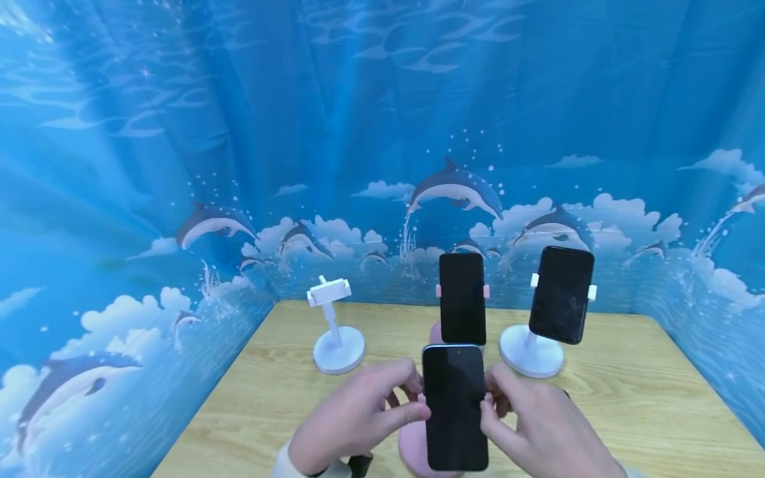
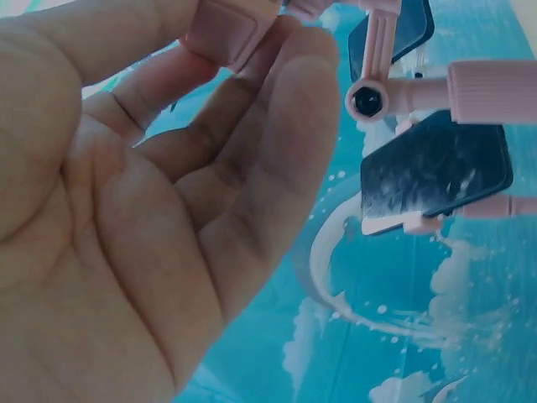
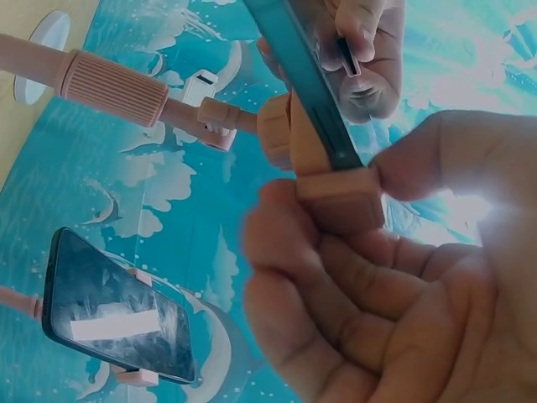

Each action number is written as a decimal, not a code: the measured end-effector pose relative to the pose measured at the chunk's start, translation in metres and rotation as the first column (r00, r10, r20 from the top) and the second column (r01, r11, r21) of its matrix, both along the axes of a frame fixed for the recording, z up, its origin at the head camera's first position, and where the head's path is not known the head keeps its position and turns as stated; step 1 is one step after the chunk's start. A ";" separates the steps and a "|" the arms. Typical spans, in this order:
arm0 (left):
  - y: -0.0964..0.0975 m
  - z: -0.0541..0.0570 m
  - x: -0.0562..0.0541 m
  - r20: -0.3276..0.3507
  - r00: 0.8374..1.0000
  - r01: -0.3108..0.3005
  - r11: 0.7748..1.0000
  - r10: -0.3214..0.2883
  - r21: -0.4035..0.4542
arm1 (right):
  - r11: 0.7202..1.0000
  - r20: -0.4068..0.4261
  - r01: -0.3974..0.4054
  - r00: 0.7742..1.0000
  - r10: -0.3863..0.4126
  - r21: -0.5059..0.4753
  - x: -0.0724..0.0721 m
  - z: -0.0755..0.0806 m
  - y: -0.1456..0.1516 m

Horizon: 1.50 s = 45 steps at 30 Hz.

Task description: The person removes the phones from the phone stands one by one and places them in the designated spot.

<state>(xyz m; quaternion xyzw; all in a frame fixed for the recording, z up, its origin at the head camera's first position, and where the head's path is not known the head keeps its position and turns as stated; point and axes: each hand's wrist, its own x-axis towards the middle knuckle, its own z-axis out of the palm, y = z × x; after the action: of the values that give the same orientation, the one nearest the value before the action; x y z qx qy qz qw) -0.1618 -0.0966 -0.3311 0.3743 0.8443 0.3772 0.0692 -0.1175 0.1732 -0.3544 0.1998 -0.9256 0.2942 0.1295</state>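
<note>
A black-screened smartphone [image 1: 455, 411] stands upright in a pink phone stand [image 1: 412, 441] at the table's near side. On the phone's left edge, my left hand [image 1: 364, 411] pinches one end of the stand's clamp [image 2: 222, 34] between thumb and fingers. Opposite it, my right hand [image 1: 532, 421] grips the other clamp end [image 3: 344, 201], its thumb at the phone's edge and its fingers curled beneath. In the right wrist view the phone [image 3: 306, 84] appears edge-on, seated in the clamp. The phone hides most of the stand's post in the head view.
Just behind, another phone [image 1: 463, 299] sits in a second pink stand. A white stand [image 1: 532, 355] at the right bears a tilted phone [image 1: 562, 295]. Back left is a white stand [image 1: 339, 350] with a bare clamp. A blue dolphin-print curtain [image 1: 370, 133] surrounds the wooden table [image 1: 251, 398].
</note>
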 end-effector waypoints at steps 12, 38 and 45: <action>0.004 -0.008 -0.004 0.043 0.998 0.033 0.998 -0.035 0.059 | 0.982 0.168 0.134 0.979 -0.112 -0.130 0.000 0.003 -0.005; 0.012 -0.011 -0.004 0.118 0.993 -0.003 0.992 -0.012 0.128 | 0.992 0.246 0.044 0.969 -0.014 -0.117 -0.003 0.006 0.005; 0.015 -0.013 -0.004 0.133 0.991 0.000 0.988 -0.021 0.152 | 0.980 0.315 0.064 0.949 -0.002 -0.186 -0.007 0.005 0.004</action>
<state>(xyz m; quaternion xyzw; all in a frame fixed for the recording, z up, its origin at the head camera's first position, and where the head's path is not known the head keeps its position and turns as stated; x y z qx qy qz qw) -0.1655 -0.0815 -0.3438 0.3567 0.8047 0.4641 0.0994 -0.1242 0.1774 -0.3497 0.1215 -0.9045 0.4088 0.0047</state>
